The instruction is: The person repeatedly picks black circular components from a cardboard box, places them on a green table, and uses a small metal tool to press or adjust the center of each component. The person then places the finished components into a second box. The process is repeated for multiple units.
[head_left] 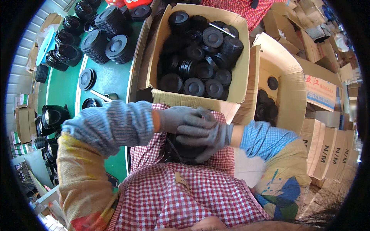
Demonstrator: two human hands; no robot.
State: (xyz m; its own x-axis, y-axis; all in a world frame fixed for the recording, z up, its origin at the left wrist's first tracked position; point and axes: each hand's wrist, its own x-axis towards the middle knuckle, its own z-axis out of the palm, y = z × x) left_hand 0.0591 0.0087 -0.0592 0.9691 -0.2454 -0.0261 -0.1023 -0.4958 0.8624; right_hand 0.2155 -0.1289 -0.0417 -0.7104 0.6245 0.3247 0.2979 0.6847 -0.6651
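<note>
Both my hands wear grey gloves and meet above my lap, over a dark, glossy black rounded piece (187, 152) whose exact kind I cannot make out. My right hand (210, 134) curves over its top, fingers pointing left and thumb along its near right side. My left hand (175, 118) lies against the right one, its fingers bent and overlapping the right hand's; whatever they pinch is hidden. A thin pale strand shows at the piece's left side. Just beyond my hands stands an open cardboard box (196, 99) full of black round lids (194, 87).
A second open carton (289, 84) with a few black lids stands at right. On the green workbench (110, 77) at left are stacked black discs (117, 48), glossy black pots (67, 54) and a light-handled tool (101, 95). More cartons (325, 150) line the right side.
</note>
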